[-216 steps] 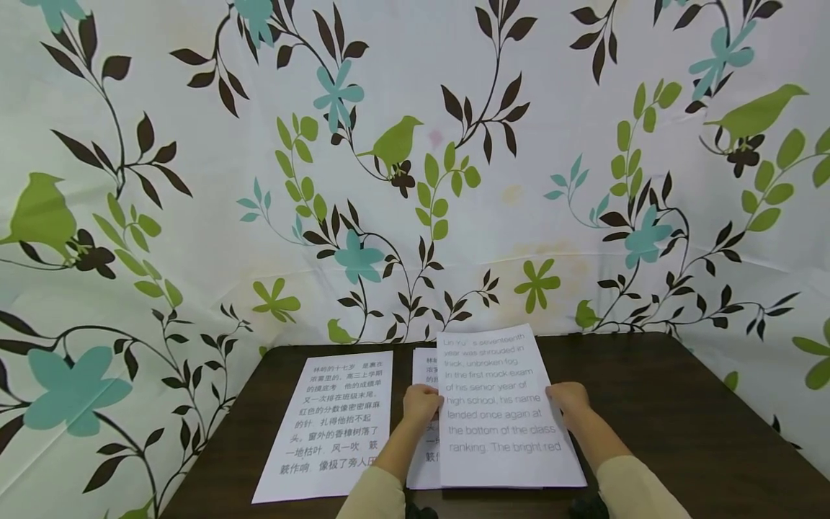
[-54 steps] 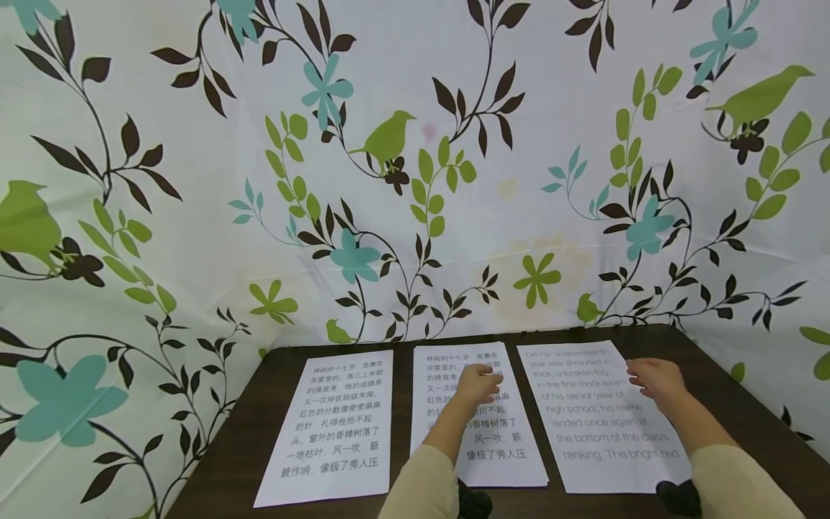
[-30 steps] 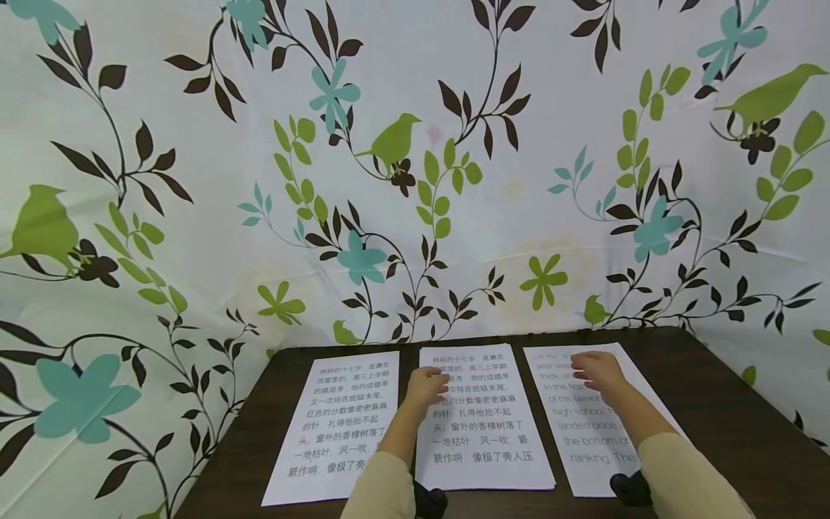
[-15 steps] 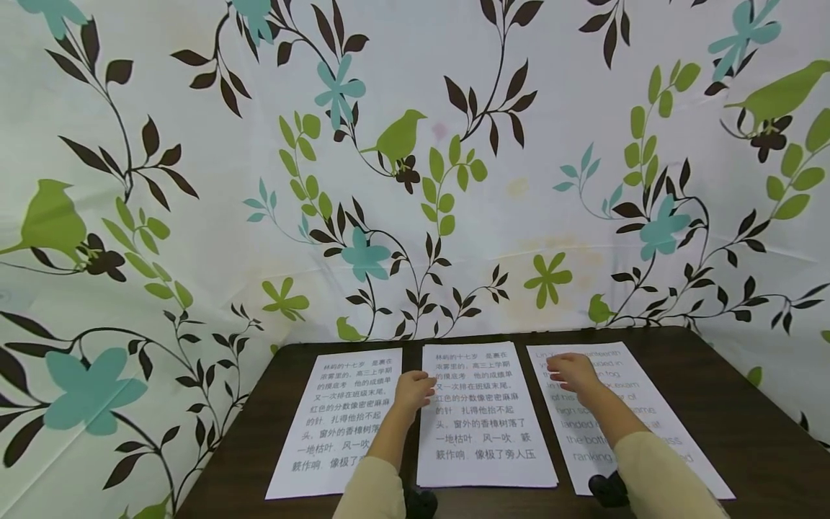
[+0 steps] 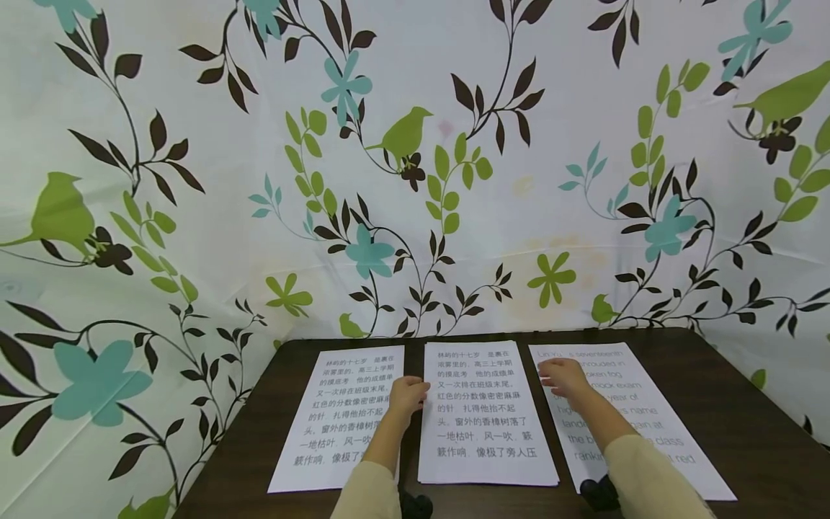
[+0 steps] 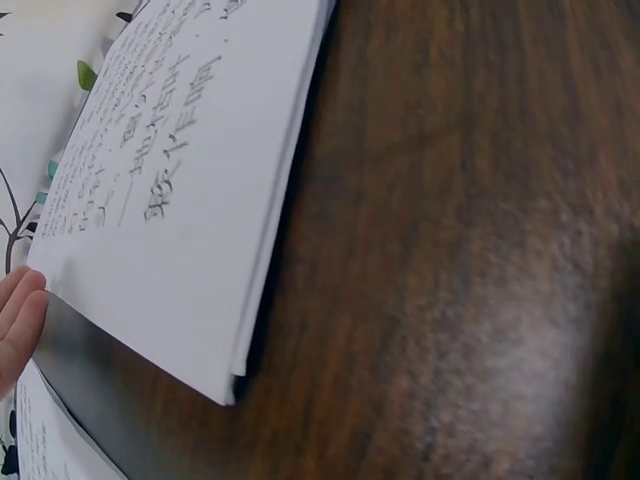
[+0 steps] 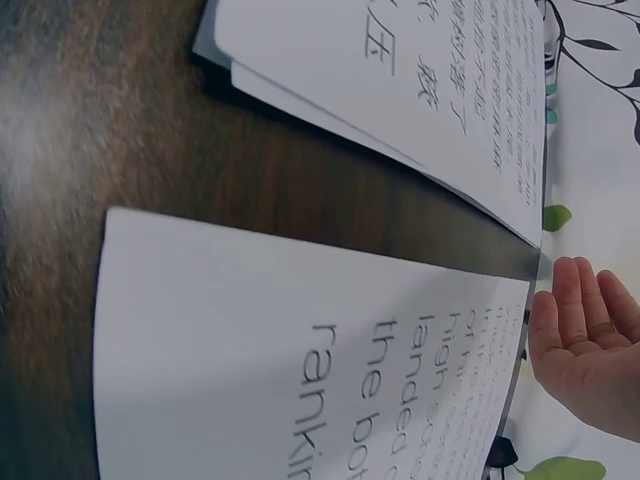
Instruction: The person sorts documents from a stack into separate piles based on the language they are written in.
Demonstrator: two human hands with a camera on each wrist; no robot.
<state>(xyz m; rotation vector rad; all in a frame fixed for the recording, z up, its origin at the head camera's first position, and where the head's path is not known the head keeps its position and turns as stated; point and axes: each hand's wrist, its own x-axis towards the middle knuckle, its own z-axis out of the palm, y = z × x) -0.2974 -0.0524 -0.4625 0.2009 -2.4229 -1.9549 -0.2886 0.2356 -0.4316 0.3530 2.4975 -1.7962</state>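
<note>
Three printed white sheets or stacks lie side by side. In the head view my left hand (image 5: 407, 396) is at the gap between the left Chinese-text sheet (image 5: 311, 425) and the middle Chinese-text stack (image 5: 483, 418), near the stack's left edge; contact cannot be told. My right hand (image 5: 563, 378) is over the upper left of the English-text sheet (image 5: 655, 432), holding nothing. In the right wrist view the right hand (image 7: 590, 340) has loosely bent fingers. The middle stack (image 6: 170, 270) shows several layers at its edge in the left wrist view.
A dark wooden table (image 5: 726, 411) carries the sheets, with bare wood to their right and along the front. Behind it hangs a white cloth (image 5: 486, 216) with birds, leaves and flowers. Dark straps or devices sit at both wrists.
The English sheet, earlier held in both hands over the middle stack, now lies at the right. Both hands have let go and moved left, the left one off the middle stack's text.
</note>
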